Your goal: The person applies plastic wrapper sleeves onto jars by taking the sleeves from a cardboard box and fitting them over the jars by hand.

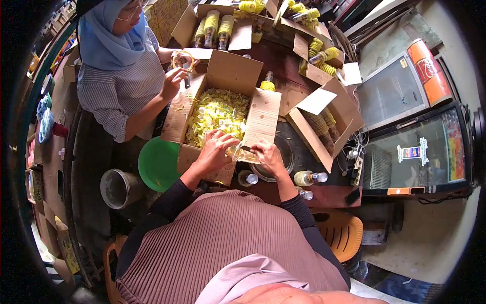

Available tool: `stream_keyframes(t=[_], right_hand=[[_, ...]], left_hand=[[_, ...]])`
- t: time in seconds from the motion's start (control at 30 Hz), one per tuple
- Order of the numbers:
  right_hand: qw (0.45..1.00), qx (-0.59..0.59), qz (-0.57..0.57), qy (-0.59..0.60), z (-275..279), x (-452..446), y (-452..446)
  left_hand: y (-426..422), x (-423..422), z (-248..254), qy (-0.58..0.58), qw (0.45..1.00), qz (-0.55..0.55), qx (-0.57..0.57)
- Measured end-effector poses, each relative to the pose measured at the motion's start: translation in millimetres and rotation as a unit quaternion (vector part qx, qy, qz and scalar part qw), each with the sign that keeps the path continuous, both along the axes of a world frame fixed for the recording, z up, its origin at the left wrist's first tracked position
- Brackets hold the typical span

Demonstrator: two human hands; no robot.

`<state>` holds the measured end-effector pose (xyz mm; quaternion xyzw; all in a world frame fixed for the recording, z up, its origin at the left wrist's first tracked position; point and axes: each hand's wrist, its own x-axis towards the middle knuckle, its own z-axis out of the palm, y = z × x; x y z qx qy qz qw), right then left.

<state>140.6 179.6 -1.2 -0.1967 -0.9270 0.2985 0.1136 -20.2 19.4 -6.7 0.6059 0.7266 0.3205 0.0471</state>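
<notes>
My left hand [216,150] is closed at the near edge of an open cardboard box [273,109]. Its fingers pinch a thin, pale, see-through strip [237,152]. In my right hand [270,157] is a small dark tool that looks like a knife [247,149], its tip pointing left at the strip. A heap of yellow and whitish shreds [217,114] fills the box just beyond my fingers. Beside my right hand, the rim of a round clear basin [292,157] shows. Close by stand clear bottles with pale caps, one [247,178] below my hands and another [310,178] to the right.
Across to the left, a co-worker [119,81] holds a yellow ring [183,60] and a small blade. A green basin [154,164] and a grey bucket [119,190] are at left. Boxes of yellow-wrapped bottles [212,25] stand behind; another box [329,126] is at right.
</notes>
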Motion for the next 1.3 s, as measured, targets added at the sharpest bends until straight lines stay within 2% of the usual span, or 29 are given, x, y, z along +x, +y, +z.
stream_keyframes(t=[0.17,0.23,0.37,0.43,0.57,0.63,0.67,0.73,0.77,0.8,0.9,0.97,1.0,1.07,1.2,1.27,1.3], right_hand=[[0.995,-0.098,0.021,-0.01,-7,5,9],[0.98,-0.192,0.013,-0.056,-6,6,12],[0.973,-0.222,0.03,-0.056,-19,6,16],[0.949,-0.302,0.014,-0.087,-27,6,17],[0.927,-0.367,-0.015,-0.072,-10,1,5],[0.897,-0.43,-0.046,-0.092,-2,-1,2],[0.897,-0.431,-0.046,-0.091,-6,-1,2],[0.95,-0.31,-0.041,-0.009,-18,-2,3],[0.964,-0.257,-0.057,-0.025,-13,-4,2],[0.964,-0.257,-0.057,-0.025,-12,-5,2],[0.959,-0.276,-0.045,-0.036,-15,-5,1],[0.927,-0.367,-0.063,-0.047,-19,-5,0],[0.927,-0.367,-0.063,-0.047,-18,-5,-1],[0.895,-0.441,-0.051,-0.038,-14,-5,-7],[0.88,-0.466,-0.077,-0.04,-4,-6,-13],[0.837,-0.539,-0.09,-0.02,-11,-5,-14],[0.837,-0.539,-0.091,-0.019,-15,-6,-15]], left_hand=[[0,5,-4,-0.003,1.0,0.007,-0.006],[0,6,-11,-0.018,1.0,0.004,0.004],[0,8,-10,-0.022,1.0,0.004,0.017],[1,7,-13,-0.008,0.999,0.028,0.037],[3,4,-8,-0.008,0.997,0.054,0.062],[3,2,-9,-0.011,0.997,0.057,0.055],[3,0,-8,-0.014,0.997,0.059,0.049],[4,0,-9,-0.01,0.997,0.056,0.05],[4,0,-9,-0.005,0.997,0.053,0.051],[4,0,-10,-0.005,0.997,0.053,0.051],[7,1,-11,-0.004,0.997,0.056,0.05],[10,0,-15,-0.006,0.995,0.067,0.069],[11,-1,-17,-0.005,0.995,0.067,0.068],[13,-3,-20,0.0,0.994,0.074,0.084],[15,-5,-29,0.02,0.99,0.084,0.109],[16,-3,-31,-0.007,0.988,0.103,0.116],[16,-2,-31,-0.006,0.988,0.102,0.116]])
